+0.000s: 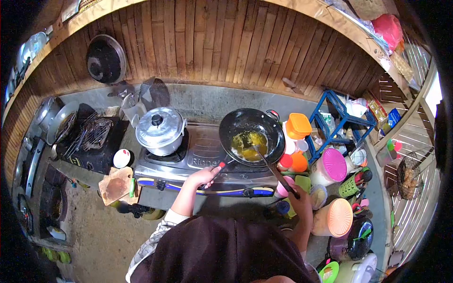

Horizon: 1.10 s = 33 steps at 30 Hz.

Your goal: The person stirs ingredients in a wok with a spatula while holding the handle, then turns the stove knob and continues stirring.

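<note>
A black wok (226,127) sits over the right side of the stove, with yellowish liquid, likely oil, and bits of food (250,145) in its bottom. My left hand (202,177) is closed around the wok's long black-and-red handle (218,168), in front of the stove. My right hand (300,202) is wrapped around the dark handle of a long spatula (276,173). The spatula slants up and left, and its end dips into the liquid, so the blade's shape is hidden.
On the stove's (205,150) left burner stands a lidded metal pot (160,132). Several plastic containers, such as an orange-lidded jar (332,217) and a pink-lidded jar (328,166), crowd the right. A blue rack (337,118) stands behind them. A cutting board (115,186) with a green-handled knife (132,187) lies left.
</note>
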### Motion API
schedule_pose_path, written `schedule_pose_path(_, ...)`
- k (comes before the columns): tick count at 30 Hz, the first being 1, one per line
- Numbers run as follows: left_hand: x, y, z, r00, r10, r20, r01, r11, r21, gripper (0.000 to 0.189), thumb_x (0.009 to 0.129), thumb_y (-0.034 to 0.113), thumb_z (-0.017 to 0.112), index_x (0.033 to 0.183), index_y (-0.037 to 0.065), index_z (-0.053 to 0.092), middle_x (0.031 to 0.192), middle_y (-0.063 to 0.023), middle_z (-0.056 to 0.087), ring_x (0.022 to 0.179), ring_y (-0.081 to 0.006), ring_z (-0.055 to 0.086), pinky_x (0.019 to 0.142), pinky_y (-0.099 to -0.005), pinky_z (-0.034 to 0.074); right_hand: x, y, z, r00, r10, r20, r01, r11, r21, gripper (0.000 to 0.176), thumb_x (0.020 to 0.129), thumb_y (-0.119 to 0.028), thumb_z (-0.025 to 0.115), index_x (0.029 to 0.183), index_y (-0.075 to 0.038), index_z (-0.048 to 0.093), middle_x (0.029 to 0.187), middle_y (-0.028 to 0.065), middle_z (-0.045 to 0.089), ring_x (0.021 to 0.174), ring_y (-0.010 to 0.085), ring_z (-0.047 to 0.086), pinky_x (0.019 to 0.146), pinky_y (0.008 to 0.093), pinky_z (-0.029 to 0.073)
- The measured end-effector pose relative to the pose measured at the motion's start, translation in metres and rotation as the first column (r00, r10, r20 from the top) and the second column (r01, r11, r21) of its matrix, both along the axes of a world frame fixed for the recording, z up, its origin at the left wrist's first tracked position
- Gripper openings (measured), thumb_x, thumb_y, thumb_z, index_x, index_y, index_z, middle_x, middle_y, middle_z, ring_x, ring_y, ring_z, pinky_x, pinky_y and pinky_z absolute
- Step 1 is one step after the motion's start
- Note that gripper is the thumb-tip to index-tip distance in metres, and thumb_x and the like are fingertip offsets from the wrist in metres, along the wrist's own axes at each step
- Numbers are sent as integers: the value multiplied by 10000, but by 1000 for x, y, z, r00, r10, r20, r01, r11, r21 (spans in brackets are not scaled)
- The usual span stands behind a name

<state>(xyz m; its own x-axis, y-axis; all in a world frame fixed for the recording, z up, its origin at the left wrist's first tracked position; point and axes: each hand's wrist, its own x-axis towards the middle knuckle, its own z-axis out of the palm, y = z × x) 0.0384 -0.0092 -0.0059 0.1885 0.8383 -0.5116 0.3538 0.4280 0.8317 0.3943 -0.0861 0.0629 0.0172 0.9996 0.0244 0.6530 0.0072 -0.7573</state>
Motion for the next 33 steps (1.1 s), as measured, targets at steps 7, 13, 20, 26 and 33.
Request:
schedule_pose_path(7, 0, -1, 1, 1000, -8, 17, 8, 1000, 2, 480, 936, 423, 397, 1123, -16, 451, 556, -7, 456, 425, -99, 433, 401, -263, 373, 18, -36, 24, 998, -63, -23, 64, 996, 63, 323, 779, -69, 621, 1097, -15, 605, 887, 73, 641, 786, 114, 555, 716, 275, 451)
schedule_pose_path(13, -1, 0, 2, 999, -24, 40, 26, 999, -35, 546, 926, 454, 414, 1228, -1, 392, 583, -21, 454, 412, -89, 417, 352, -239, 356, 11, -53, 62, 982, -182, -60, 182, 983, -4, 320, 782, -58, 627, 1093, 16, 600, 994, 130, 648, 867, 149, 580, 790, 297, 457)
schedule_pose_path(20, -1, 0, 3, 999, -16, 42, 17, 1000, -18, 479, 936, 416, 405, 1123, -23, 445, 555, -14, 441, 414, -99, 423, 370, -260, 373, 29, -38, 31, 991, -124, 41, 121, 991, 57, 337, 785, -65, 630, 1111, 10, 595, 949, 124, 651, 823, 136, 576, 754, 279, 459)
schedule_pose_path(26, 0, -1, 4, 998, -14, 58, 16, 999, -45, 460, 935, 424, 403, 1134, 11, 439, 555, -3, 429, 416, -95, 415, 368, -257, 362, 9, -16, 21, 997, -71, 19, 69, 994, 90, 330, 788, -93, 637, 1106, -14, 604, 859, 93, 640, 727, 113, 543, 670, 264, 444)
schedule_pose_path(33, -2, 0, 1, 998, -26, 65, 28, 999, -33, 571, 919, 462, 422, 1233, -13, 388, 595, -22, 462, 411, -89, 425, 346, -240, 361, 1, 13, -9, 998, -18, -63, 27, 990, 142, 339, 797, -83, 616, 1128, -27, 574, 880, 94, 624, 715, 117, 531, 662, 263, 439)
